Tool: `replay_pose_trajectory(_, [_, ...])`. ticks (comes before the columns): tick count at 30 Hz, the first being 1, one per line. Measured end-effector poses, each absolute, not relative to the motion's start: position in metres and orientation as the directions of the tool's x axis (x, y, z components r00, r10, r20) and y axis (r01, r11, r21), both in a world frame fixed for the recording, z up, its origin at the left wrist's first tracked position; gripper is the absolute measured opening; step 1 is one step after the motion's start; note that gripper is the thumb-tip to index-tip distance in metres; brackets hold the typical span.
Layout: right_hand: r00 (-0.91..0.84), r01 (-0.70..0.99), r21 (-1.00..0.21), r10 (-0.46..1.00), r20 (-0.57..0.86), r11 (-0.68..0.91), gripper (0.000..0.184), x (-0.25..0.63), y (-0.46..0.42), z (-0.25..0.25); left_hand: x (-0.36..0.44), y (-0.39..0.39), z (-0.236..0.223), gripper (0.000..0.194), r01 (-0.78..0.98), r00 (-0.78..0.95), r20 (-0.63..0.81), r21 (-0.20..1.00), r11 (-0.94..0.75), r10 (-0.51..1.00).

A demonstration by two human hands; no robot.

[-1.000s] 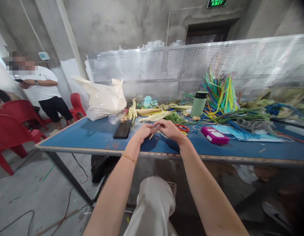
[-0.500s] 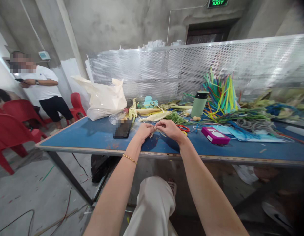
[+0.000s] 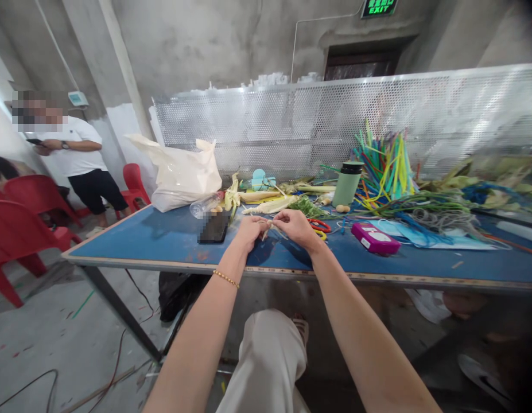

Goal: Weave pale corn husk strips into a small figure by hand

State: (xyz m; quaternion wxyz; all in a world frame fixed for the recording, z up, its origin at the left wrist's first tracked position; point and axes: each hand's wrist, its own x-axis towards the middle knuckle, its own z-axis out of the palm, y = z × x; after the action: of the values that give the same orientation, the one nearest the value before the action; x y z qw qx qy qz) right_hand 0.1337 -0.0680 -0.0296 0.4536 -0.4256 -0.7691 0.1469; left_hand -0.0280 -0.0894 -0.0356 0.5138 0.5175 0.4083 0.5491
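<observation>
Just above the table's front edge, my left hand (image 3: 252,230) and my right hand (image 3: 296,228) are close together, fingers pinched. Between them is a thin pale strip of what looks like corn husk (image 3: 268,233), partly covered by the fingers. Right behind my hands lie pale corn husks (image 3: 270,205) and a green leafy sprig (image 3: 307,207). Scissors with red and yellow handles (image 3: 319,225) rest beside my right hand. A dark phone (image 3: 214,227) lies to the left of my left hand.
On the blue table (image 3: 132,238) are a cream bag (image 3: 186,175), a clear bottle (image 3: 205,205), a green tumbler (image 3: 348,183), a purple box (image 3: 375,237), colourful pipe cleaners (image 3: 388,166) and bundled cords (image 3: 429,212). A perforated metal screen (image 3: 266,126) stands behind. A person (image 3: 82,149) stands at left near red chairs (image 3: 42,195).
My right hand has shifted slightly, and the pale strip shows a little more between the fingers. Both hands stay pinched together in nearly the same place.
</observation>
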Motion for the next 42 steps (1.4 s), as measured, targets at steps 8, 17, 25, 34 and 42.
replay_pose_trajectory(8, [-0.261, 0.505, -0.608, 0.780, 0.568, 0.612, 0.014, 0.1336, -0.0705, -0.0282, -0.0296, -0.0864, -0.0367, 0.018, -0.171, 0.086, 0.122, 0.980, -0.105, 0.989])
replay_pose_trajectory(17, [-0.256, 0.548, -0.585, 0.786, 0.563, 0.598, 0.010, 0.1340, -0.0711, -0.0272, -0.0288, -0.0852, -0.0385, 0.014, -0.161, 0.098, 0.137, 0.980, -0.120, 0.986])
replay_pose_trajectory(25, [-0.240, 0.562, -0.600, 0.807, 0.540, 0.569, 0.011, 0.1346, -0.0721, -0.0271, -0.0286, -0.0819, -0.0405, 0.020, -0.174, 0.072, 0.136, 0.977, -0.121, 0.988])
replay_pose_trajectory(34, [-0.203, 0.582, -0.604, 0.816, 0.541, 0.545, 0.010, 0.1346, -0.0706, -0.0292, -0.0279, -0.0876, -0.0381, 0.019, -0.151, 0.097, 0.148, 0.980, -0.132, 0.984])
replay_pose_trajectory(42, [-0.262, 0.531, -0.579, 0.769, 0.582, 0.619, 0.009, 0.1349, -0.0718, -0.0271, -0.0287, -0.0877, -0.0359, 0.014, -0.204, 0.099, 0.129, 0.973, -0.107, 0.987])
